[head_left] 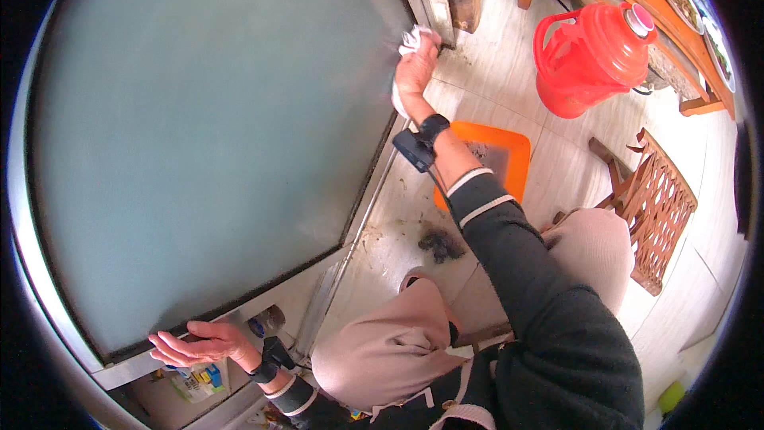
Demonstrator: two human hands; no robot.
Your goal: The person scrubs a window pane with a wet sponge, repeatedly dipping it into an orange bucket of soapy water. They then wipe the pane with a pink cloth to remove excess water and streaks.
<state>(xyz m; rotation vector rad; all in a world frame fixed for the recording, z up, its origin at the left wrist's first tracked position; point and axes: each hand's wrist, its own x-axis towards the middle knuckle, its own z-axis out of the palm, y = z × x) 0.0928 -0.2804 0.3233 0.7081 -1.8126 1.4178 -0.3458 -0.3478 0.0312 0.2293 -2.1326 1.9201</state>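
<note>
A large frosted greenish glass panel in a metal frame fills the left of the view. My right hand is at the panel's right edge, closed around a white cloth that presses against the frame. Part of the cloth is hidden by the hand. Down at the panel's near left edge, my left hand has its fingers stretched out and its thumb apart, holding nothing. It is against the dark lower border of the glass. Dark devices are strapped to both wrists.
An orange basin with murky water sits under my right forearm. Beside it a dark wet clump lies on the tiles. A red thermos flask, a wooden stool with a woven seat and a table with dishes are at the right.
</note>
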